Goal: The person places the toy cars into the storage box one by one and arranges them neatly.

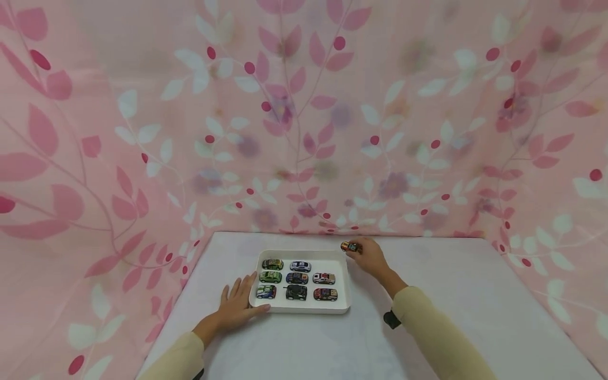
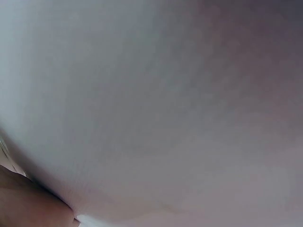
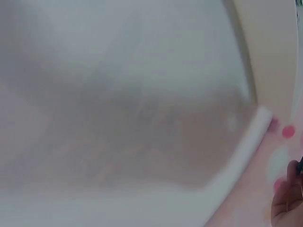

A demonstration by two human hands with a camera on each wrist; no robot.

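A toy car (image 1: 349, 246), orange and dark, is pinched in the fingers of my right hand (image 1: 369, 257), just past the far right corner of the white tray (image 1: 304, 310). In the right wrist view, part of the right hand (image 3: 289, 201) shows at the right edge, with a dark bit of the held thing. My left hand (image 1: 236, 305) rests at the tray's left side, fingers spread and touching the rim. Several toy cars stand in rows in the tray, among them a green car (image 1: 270, 277), a white car (image 1: 324, 278), a red car (image 1: 325, 294) and a black vehicle (image 1: 296, 292).
The tray stands on a table covered with a white cloth (image 1: 427, 316). Behind and at both sides hangs a pink curtain (image 1: 304, 132) with leaves and flowers. Mostly blurred pale cloth fills the left wrist view.
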